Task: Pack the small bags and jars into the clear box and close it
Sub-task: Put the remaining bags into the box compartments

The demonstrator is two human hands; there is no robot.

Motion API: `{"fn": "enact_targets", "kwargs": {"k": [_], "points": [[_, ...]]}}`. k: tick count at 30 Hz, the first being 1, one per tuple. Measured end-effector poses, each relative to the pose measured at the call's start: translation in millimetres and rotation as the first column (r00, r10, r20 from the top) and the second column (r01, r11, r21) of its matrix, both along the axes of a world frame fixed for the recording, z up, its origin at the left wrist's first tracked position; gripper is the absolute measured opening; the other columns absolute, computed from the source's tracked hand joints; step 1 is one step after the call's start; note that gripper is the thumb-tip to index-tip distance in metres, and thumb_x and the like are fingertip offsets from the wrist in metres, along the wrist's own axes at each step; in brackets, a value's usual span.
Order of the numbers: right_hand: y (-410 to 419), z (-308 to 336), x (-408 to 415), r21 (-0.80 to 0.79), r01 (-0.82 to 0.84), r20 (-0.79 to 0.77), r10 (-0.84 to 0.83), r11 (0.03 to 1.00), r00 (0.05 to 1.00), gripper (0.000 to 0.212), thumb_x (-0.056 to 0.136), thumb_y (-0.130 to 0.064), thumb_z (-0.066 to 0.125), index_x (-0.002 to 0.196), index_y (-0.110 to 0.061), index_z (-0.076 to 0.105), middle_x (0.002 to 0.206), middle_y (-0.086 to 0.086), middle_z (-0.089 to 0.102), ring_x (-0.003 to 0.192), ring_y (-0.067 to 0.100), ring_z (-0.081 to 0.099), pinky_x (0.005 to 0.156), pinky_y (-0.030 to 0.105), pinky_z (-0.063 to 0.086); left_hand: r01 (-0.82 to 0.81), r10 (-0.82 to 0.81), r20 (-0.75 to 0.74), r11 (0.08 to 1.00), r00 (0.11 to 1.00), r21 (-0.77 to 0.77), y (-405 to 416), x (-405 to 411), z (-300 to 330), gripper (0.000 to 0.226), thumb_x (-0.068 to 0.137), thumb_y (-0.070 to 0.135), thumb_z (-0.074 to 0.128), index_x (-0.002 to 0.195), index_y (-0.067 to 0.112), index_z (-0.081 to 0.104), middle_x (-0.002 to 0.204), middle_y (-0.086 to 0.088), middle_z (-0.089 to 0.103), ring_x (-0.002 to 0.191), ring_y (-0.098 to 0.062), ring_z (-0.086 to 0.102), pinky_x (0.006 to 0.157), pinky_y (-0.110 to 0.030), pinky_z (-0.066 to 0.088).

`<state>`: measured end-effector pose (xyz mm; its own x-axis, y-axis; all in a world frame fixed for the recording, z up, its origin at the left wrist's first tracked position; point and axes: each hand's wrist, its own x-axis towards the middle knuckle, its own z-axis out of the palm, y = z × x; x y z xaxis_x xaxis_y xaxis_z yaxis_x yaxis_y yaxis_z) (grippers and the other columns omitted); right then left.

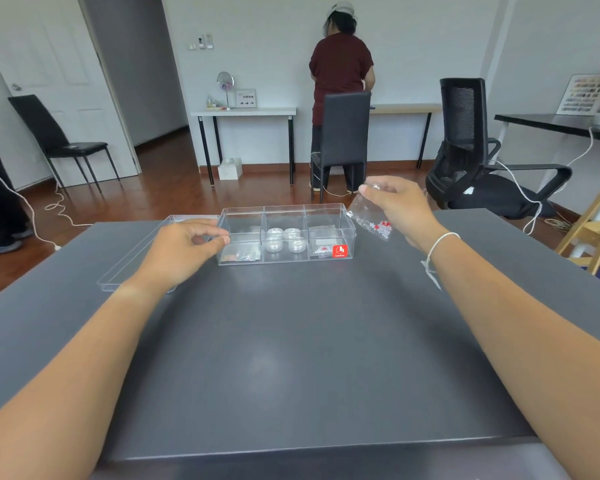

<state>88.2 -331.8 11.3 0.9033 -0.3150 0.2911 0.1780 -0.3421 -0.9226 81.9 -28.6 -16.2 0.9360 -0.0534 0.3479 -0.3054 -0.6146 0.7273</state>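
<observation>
One clear box (pixel 286 233), open, three compartments, was set at the far middle of the worktop (pixel 291 341). Three jars (pixel 284 240) were counted in the middle compartment; one small bag (pixel 241 255) in the left, one (pixel 321 250) in the right. One lid (pixel 136 258) was laid left of the box. A further bag (pixel 371 216) was pinched by the right hand (pixel 395 209), raised right of the box. The left hand (pixel 184 251), fingers curled, was held at the box's left wall; contact could not be told.

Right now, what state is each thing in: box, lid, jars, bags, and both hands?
clear box: open, upright on the table.
lid: off, flat left of the box.
jars: in the middle compartment.
small bag: pinched, raised right of the box.
left hand: fingers at the box's left end.
right hand: holds the small bag.
</observation>
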Motion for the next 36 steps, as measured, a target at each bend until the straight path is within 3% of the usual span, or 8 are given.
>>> {"fn": "enact_targets", "kwargs": {"k": [4,8,15,23,27,31,34,36], "points": [[16.0,5.3,9.0,0.037,-0.052,-0.019,0.053,0.998,0.998,0.042,0.084,-0.001,0.044,0.121,-0.016,0.058,0.100,-0.005,0.058,0.072,-0.003,0.055,0.052,0.001,0.041,0.005,-0.005,-0.002,1.000,1.000,-0.011,0.1,-0.1,0.3,0.010,0.080,0.023,0.066,0.085,0.032,0.068,0.125,0.000,0.060,0.093,-0.015,0.055,0.085,-0.022,0.035],[26.8,8.4,17.6,-0.021,-0.056,0.001,0.056,0.998,0.998,0.055,0.081,0.008,0.034,0.123,-0.020,0.056,0.130,0.001,0.054,0.100,0.013,0.055,0.069,0.010,0.047,0.012,-0.012,0.000,1.000,1.000,-0.016,0.1,0.8,0.2,0.012,0.080,0.022,0.066,0.086,0.033,0.067,0.124,0.001,0.060,0.091,-0.012,0.054,0.084,-0.021,0.035],[34.8,7.0,29.2,-0.140,-0.050,0.053,0.058,0.989,0.997,0.062,0.075,0.018,0.030,0.118,-0.017,0.059,0.105,0.002,0.060,0.047,0.005,0.042,0.033,0.009,0.029,0.019,-0.019,-0.008,0.999,1.000,-0.035,0.9,2.3,-0.8,0.012,0.079,0.022,0.067,0.082,0.034,0.067,0.124,0.001,0.060,0.091,-0.012,0.054,0.084,-0.020,0.035],[30.4,6.0,36.6,-0.267,-0.026,0.051,0.041,0.963,0.998,0.038,0.091,0.003,0.034,0.098,-0.017,0.066,0.096,0.002,0.064,0.057,0.008,0.047,0.035,0.006,0.033,0.021,-0.021,-0.005,1.000,1.000,-0.012,2.4,5.2,-1.7,0.012,0.080,0.023,0.066,0.084,0.035,0.067,0.124,0.002,0.060,0.090,-0.011,0.054,0.072,-0.007,0.033],[33.3,6.8,39.6,-0.363,-0.128,-0.077,0.107,0.923,0.991,0.041,0.086,0.005,0.032,0.094,-0.016,0.067,0.093,0.004,0.068,0.074,0.005,0.055,0.052,0.005,0.038,0.020,-0.020,-0.005,1.000,1.000,-0.017,2.2,4.6,-1.2,0.012,0.080,0.023,0.066,0.081,0.036,0.067,0.124,0.003,0.059,0.090,-0.012,0.054,0.076,-0.014,0.034],[39.2,2.1,41.5,-0.396,-0.188,-0.123,0.151,0.899,0.981,0.038,0.087,0.004,0.035,0.091,-0.015,0.067,0.095,0.010,0.071,0.067,0.000,0.057,0.056,0.011,0.041,0.014,-0.014,-0.002,1.000,1.000,-0.016,1.8,4.5,-1.4,0.012,0.080,0.024,0.067,0.080,0.036,0.067,0.123,0.004,0.059,0.090,-0.013,0.054,0.072,-0.010,0.034],[40.5,-2.4,43.1,-0.401,-0.195,-0.139,0.151,0.895,0.979,0.034,0.088,0.000,0.039,0.085,-0.019,0.066,0.093,0.007,0.071,0.050,-0.004,0.053,0.040,0.003,0.033,0.016,-0.016,-0.001,1.000,1.000,-0.021,1.9,5.1,-1.6,0.013,0.080,0.023,0.067,0.079,0.036,0.066,0.122,0.004,0.060,0.089,-0.012,0.054,0.070,-0.005,0.032],[40.2,-4.9,43.8,-0.406,-0.193,-0.154,0.141,0.893,0.978,0.029,0.087,-0.004,0.045,0.082,-0.023,0.067,0.097,0.004,0.070,0.063,0.003,0.055,0.050,0.007,0.041,0.018,-0.018,0.001,1.000,1.000,-0.024,2.0,5.4,-1.7,0.014,0.080,0.023,0.067,0.078,0.037,0.066,0.123,0.003,0.060,0.089,-0.012,0.054,0.071,-0.007,0.033]]}}
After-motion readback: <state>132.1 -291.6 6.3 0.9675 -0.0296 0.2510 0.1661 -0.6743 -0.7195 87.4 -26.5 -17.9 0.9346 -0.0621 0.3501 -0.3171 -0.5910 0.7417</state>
